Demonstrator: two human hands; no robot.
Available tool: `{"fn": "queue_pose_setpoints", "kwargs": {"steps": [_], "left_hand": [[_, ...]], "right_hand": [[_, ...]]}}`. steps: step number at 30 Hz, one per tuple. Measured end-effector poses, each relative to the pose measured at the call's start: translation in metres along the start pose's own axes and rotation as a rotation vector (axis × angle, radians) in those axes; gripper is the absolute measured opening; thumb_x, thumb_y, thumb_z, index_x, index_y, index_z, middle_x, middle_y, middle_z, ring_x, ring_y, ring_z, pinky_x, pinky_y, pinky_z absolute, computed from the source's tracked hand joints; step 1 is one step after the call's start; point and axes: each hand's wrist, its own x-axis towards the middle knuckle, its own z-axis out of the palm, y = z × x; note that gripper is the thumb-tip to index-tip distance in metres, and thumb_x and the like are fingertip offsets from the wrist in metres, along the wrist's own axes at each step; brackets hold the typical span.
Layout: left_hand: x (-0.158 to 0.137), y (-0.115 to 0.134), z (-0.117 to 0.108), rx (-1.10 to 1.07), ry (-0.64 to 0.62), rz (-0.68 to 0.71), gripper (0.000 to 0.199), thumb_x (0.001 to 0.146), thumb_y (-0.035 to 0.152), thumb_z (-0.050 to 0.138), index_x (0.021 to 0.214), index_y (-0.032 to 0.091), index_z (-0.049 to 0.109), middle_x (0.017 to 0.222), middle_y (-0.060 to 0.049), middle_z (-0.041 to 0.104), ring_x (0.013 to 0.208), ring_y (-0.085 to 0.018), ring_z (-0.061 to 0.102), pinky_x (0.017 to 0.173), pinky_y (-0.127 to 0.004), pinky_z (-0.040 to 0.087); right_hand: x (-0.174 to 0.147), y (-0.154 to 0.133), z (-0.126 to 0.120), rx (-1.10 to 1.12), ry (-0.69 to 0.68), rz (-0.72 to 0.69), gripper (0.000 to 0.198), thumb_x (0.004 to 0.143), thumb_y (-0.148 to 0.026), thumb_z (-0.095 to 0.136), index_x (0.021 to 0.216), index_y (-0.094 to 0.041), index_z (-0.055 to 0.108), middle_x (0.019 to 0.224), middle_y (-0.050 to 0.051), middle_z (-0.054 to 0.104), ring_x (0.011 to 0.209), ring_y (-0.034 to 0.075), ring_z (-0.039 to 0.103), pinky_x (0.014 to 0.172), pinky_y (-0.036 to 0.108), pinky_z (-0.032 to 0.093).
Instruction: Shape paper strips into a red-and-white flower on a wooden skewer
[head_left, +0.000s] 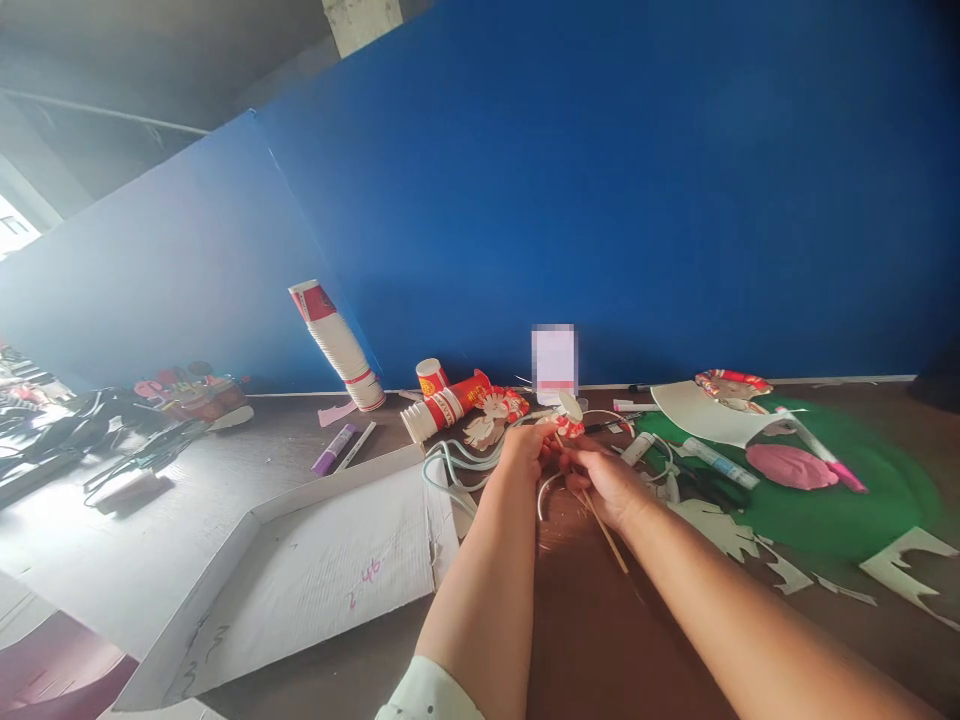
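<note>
Pinching wooden stick in closed grip of right hand; curling left hand by its upper end (cannot tell whether gripping).

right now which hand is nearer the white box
Left. The left hand is past the box's right end, a bit farther forward; the right hand is farther right, with the left hand and forearm between it and the box.

A dark brown table carries a shallow white box, with a purple tube and a white marker just beyond it, a tall stack of paper cups at the back, and cut paper scraps at the right
</note>
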Motion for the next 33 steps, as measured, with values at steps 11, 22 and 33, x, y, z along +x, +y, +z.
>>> {"fn": "queue_pose_setpoints", "kwargs": {"steps": [11, 22, 33], "left_hand": [[-0.002, 0.001, -0.002, 0.046, -0.059, 0.025, 0.025, 0.071, 0.018, 0.072, 0.055, 0.010, 0.055, 0.045, 0.000, 0.049, 0.038, -0.003, 0.042, 0.035, -0.012, 0.029], [-0.013, 0.008, -0.007, -0.018, -0.123, -0.016, 0.018, 0.071, 0.003, 0.065, 0.055, 0.007, 0.058, 0.049, -0.002, 0.055, 0.039, -0.002, 0.044, 0.035, -0.009, 0.030], [-0.001, 0.002, -0.009, -0.005, -0.124, -0.031, 0.017, 0.071, -0.004, 0.052, 0.061, 0.009, 0.058, 0.050, -0.003, 0.055, 0.041, -0.005, 0.049, 0.036, -0.011, 0.031]], "right_hand": [[-0.001, -0.006, 0.001, -0.002, 0.055, 0.051, 0.033, 0.060, 0.008, 0.050, 0.082, -0.017, 0.057, 0.059, -0.002, 0.057, 0.041, 0.004, 0.047, 0.028, 0.009, 0.019], [-0.001, -0.010, 0.000, -0.018, 0.076, 0.078, 0.033, 0.063, 0.007, 0.048, 0.084, -0.017, 0.056, 0.068, 0.001, 0.062, 0.041, 0.003, 0.046, 0.028, 0.009, 0.018], [-0.002, -0.001, 0.001, -0.297, 0.154, -0.062, 0.034, 0.068, 0.000, 0.053, 0.095, -0.018, 0.063, 0.067, -0.001, 0.059, 0.045, 0.005, 0.044, 0.032, 0.012, 0.023]]}}
